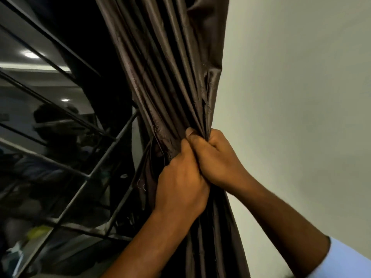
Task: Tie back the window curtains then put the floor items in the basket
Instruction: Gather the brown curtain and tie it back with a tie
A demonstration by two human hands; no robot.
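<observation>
Your left hand (181, 189) and right hand (216, 159), touching, grip the gathered brown curtain (172, 77), fingers (190, 135) clenched around its bunched folds, between the barred window (66, 137) and wall (301, 97).

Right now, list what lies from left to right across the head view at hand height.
Window grille → left hand → right hand, both gripping the bunched brown curtain → plain wall.
</observation>
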